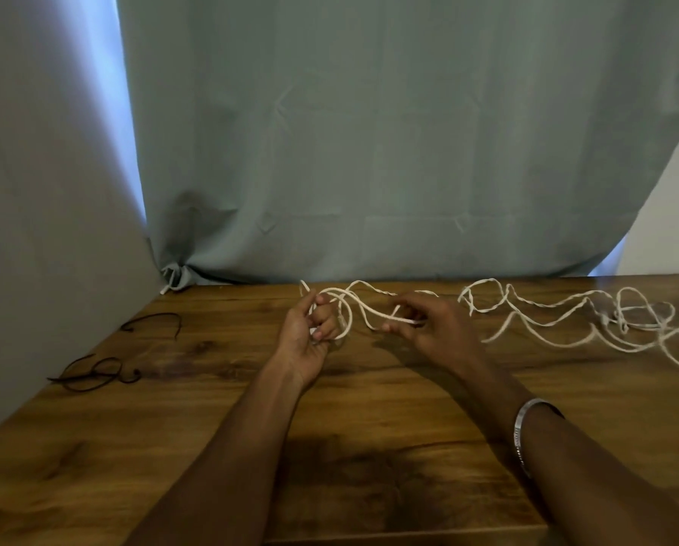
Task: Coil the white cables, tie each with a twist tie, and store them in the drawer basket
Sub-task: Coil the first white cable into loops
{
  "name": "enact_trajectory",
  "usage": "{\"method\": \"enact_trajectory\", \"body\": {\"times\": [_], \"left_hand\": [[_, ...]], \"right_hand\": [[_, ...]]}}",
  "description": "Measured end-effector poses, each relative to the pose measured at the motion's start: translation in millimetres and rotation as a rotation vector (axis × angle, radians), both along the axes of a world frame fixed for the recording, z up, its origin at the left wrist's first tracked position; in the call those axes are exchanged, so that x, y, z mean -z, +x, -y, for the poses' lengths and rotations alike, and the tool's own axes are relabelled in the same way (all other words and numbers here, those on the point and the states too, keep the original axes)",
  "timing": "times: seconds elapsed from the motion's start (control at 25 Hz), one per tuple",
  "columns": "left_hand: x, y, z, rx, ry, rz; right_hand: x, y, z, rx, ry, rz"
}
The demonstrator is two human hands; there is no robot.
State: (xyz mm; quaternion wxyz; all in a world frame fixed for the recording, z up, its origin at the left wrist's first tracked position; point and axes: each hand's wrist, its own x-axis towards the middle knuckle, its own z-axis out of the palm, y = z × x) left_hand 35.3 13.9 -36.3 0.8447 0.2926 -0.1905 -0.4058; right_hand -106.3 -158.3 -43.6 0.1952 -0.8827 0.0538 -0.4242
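A long white cable point(543, 323) lies in loose tangled loops across the far right of the wooden table point(219, 427). My left hand point(310, 333) holds a small coil of that cable point(346, 313) looped around its fingers. My right hand point(432, 323) pinches the strand leading out of the coil, just to the right of it. Two dark twist ties lie on the left part of the table, one farther back point(152, 323) and one nearer point(93, 374). No drawer basket shows.
A grey-green curtain point(369, 151) hangs right behind the table's far edge. A pale wall or panel point(46, 230) borders the table on the left. A metal bracelet point(523, 431) sits on my right wrist.
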Motion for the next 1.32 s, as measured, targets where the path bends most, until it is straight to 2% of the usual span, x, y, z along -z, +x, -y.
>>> {"method": "enact_trajectory", "body": {"times": [0.08, 0.24, 0.36, 0.52, 0.68, 0.84, 0.88, 1.0, 1.08, 1.2, 1.32], "left_hand": [[-1, 3, -4, -0.070, -0.008, -0.040], [0, 2, -1, -0.204, 0.065, 0.012], [0, -3, 4, -0.157, 0.063, 0.089], [7, -20, 13, -0.165, 0.288, 0.433], [11, -28, 14, -0.142, 0.440, 0.675], [7, -43, 10, 0.076, 0.478, 0.828], [7, -47, 9, 0.117, 0.468, 0.820], [4, -52, 11, 0.169, 0.365, 0.623], [2, -51, 11, 0.190, 0.304, 0.556], [3, -52, 13, 0.177, 0.277, 0.573], [4, -47, 15, 0.146, 0.267, 0.565]], "right_hand": [[0, -3, 5, -0.062, -0.085, 0.022], [-1, 3, 3, -0.154, -0.197, 0.011], [-1, 9, -8, -0.186, -0.279, -0.016], [-1, 6, -19, -0.273, -0.167, -0.123], [-2, 2, -26, -0.244, 0.029, -0.035], [-6, -2, -23, -0.197, 0.109, 0.035], [-5, -2, -21, -0.227, 0.161, 0.009], [-3, -1, -26, -0.444, 0.524, -0.137], [-2, 2, -26, -0.521, 0.697, -0.224], [-3, 4, -21, -0.553, 0.758, -0.316], [-4, -1, -23, -0.580, 0.812, -0.297]]}}
